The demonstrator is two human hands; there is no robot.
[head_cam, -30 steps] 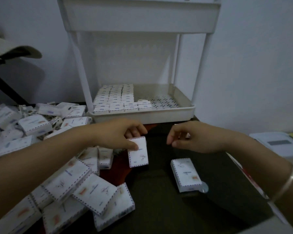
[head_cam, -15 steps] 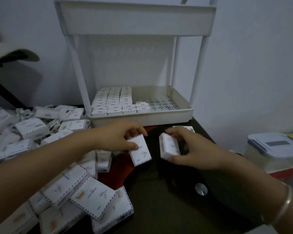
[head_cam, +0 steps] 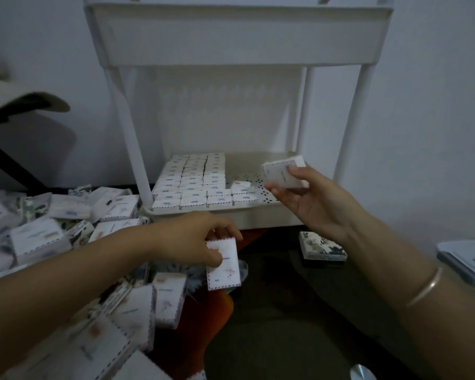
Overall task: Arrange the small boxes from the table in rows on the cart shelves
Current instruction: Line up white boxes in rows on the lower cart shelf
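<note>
Pinches a small white cardboard box with a dashed border (head_cam: pixel 281 174) between thumb and fingers of the right hand (head_cam: pixel 310 207), tilted, over the bare perforated part of the white plastic cart's lower shelf (head_cam: pixel 261 219), to the right of the packed rows of boxes (head_cam: pixel 195 182). Grips a second matching box (head_cam: pixel 225 267) in the left hand (head_cam: pixel 192 242), low above the dark bench (head_cam: pixel 285 319) beside the loose heap of boxes (head_cam: pixel 52 237).

Could knock the short front row out of line if lowered at this tilt, or clip the cart's right post (head_cam: pixel 353 124). Could also nudge the heap with the left forearm and send boxes sliding off the bench. Probably safest set down flat, flush against the last box.
</note>
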